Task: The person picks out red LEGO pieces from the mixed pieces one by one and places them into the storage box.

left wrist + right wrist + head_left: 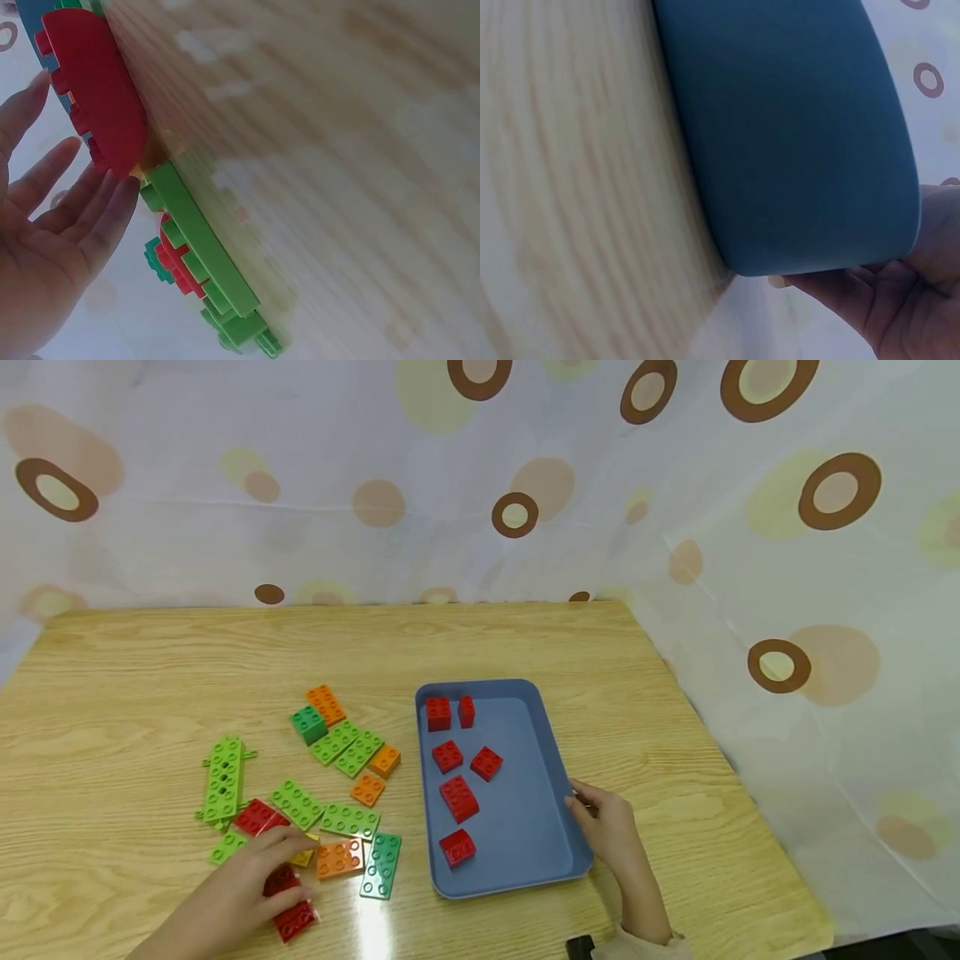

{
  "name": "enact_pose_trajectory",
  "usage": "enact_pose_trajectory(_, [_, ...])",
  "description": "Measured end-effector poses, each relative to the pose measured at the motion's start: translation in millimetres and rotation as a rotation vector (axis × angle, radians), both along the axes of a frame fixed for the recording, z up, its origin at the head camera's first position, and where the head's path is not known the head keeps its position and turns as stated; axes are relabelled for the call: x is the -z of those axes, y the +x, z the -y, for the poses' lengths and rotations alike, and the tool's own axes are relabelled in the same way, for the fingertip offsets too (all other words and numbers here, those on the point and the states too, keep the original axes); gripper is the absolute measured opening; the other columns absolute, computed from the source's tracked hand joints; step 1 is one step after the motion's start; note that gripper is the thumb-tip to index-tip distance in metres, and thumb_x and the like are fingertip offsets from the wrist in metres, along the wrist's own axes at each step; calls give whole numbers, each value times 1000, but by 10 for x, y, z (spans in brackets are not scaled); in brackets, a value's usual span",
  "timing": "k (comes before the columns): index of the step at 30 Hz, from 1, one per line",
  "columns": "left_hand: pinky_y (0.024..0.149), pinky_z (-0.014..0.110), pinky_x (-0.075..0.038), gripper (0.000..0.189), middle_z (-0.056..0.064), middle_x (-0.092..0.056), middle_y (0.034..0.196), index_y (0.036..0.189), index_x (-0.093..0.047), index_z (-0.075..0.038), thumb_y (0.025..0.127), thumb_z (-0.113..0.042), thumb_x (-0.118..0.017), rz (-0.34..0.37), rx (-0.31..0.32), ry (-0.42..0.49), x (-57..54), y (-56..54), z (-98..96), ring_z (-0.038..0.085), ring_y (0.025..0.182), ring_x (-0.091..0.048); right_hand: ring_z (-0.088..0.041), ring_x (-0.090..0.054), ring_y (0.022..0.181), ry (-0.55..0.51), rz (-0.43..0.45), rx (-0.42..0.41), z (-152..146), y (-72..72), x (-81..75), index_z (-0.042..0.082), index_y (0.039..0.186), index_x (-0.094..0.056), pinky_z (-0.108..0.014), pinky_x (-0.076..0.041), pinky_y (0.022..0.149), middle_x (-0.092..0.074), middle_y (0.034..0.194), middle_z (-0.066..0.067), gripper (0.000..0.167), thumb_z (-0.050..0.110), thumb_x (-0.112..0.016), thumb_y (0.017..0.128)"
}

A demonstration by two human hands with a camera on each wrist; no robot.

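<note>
Dot-patterned cloth (pixel 442 460) backs a wood-grain worktop (pixel 150 693). L hand (pixel 243 878), grip apart, is over a dark-red studded brick (pixel 296 923) amid lime & orange bricks (pixel 351 820) at L, prob. spread to fit its width; contact unclear. R hand (pixel 613 833) is at the R rim of a blue-grey tray (pixel 528 810), seemingly to steady it; can't tell if that grip pinches. 6 red bricks (pixel 459 798) sit inside, mostly at L, apparently grouped by colour.
</note>
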State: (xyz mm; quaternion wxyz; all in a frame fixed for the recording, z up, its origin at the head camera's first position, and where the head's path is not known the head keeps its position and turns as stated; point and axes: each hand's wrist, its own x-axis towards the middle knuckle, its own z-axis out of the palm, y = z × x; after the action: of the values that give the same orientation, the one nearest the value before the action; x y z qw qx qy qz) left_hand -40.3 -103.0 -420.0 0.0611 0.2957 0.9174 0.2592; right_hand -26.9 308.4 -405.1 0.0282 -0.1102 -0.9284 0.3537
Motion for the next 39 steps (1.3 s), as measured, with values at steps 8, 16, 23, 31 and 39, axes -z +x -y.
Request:
enact_pose_trajectory(8, [79,37,-53,59,6,-56,116,113,-64,-10,71,-50,-73,77,44,-35,-6,34,-10,23,101,-56,-27,-66,83,-9,4,1,2,8,-1,-8,117,-60,-28,-55,66,-68,95,-23,32,1,-61,86])
enact_pose_trajectory(16, [81,41,-52,67,5,-54,117,118,-60,-8,71,-55,-70,73,29,-48,17,101,-22,23,104,-54,-27,-66,83,-13,6,5,6,5,-10,-8,117,-60,-28,-55,66,-68,96,-24,32,1,-61,86])
enact_pose_trajectory(23, [84,43,-51,73,9,-52,121,124,-56,-6,69,-51,-74,93,60,-43,70,150,0,28,108,-52,-27,-66,82,-21,17,-1,8,14,-21,-9,118,-59,-28,-54,64,-67,95,-23,33,1,-60,87])
enact_pose_trajectory(31, [81,37,-52,56,6,-53,116,116,-61,-8,72,-41,-76,12,90,-46,104,161,-7,23,100,-54,-27,-66,82,-24,14,2,2,13,-2,-8,118,-59,-27,-54,65,-67,95,-23,33,2,-61,87])
enact_pose_trajectory(39, [80,36,-52,50,5,-54,115,112,-63,-10,73,-37,-76,5,92,-48,61,143,-17,24,99,-54,-27,-66,83,-21,7,1,3,12,-9,-8,117,-60,-28,-54,66,-67,95,-23,32,2,-60,87])
